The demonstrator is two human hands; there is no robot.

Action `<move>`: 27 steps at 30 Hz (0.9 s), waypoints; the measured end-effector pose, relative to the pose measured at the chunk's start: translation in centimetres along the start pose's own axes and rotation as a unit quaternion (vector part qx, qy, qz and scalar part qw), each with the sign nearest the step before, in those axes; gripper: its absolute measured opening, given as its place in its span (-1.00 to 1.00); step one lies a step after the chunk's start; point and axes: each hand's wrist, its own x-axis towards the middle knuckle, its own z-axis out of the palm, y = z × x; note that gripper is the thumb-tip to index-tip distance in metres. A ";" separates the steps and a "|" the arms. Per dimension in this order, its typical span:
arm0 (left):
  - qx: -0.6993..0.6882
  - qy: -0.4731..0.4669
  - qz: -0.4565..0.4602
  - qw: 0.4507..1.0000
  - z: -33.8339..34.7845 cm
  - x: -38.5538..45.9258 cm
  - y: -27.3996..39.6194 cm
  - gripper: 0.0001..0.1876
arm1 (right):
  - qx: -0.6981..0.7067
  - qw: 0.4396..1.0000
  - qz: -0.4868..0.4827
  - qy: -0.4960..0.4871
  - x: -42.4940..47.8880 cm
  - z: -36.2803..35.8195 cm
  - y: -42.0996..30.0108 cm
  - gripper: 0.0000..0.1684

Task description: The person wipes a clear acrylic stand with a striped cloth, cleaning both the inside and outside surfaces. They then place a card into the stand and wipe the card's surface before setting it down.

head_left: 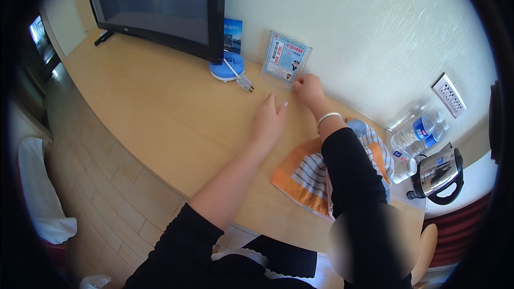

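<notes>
A clear acrylic sign stand (285, 58) with a printed card leans near the wall at the back of the wooden desk (160, 100). My right hand (308, 90) touches its lower right edge with finger and thumb; whether they grip it is hard to see. My left hand (269, 120) is over the desk in front of the stand, its fingers apart and nothing in it. A striped cloth with orange borders (309, 172) lies rumpled beneath my right forearm. A white plug (245, 83) hangs on its cable over a round blue and white device (227, 66).
A television (156, 8) stands at the back left, with a blue card (233, 34) behind its edge. On the right are two water bottles (419, 130), a paper cup (404, 170) and a steel electric kettle (439, 172). A socket panel (449, 95) is on the wall.
</notes>
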 end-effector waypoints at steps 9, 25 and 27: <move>0.028 -0.004 0.045 0.999 -0.3 -0.6 0.6 -0.53 | -0.099 0.993 -0.025 -0.051 1.3 0.1 -0.5 -0.71; 0.141 0.113 0.145 0.973 -1.5 -1.4 2.5 -0.62 | -0.245 0.937 -0.249 0.001 13.3 -3.2 -20.9 -0.69; 0.161 0.110 0.142 0.971 -1.6 -1.6 2.2 -0.60 | -0.233 0.948 -0.217 -0.027 13.6 0.3 -20.8 -0.70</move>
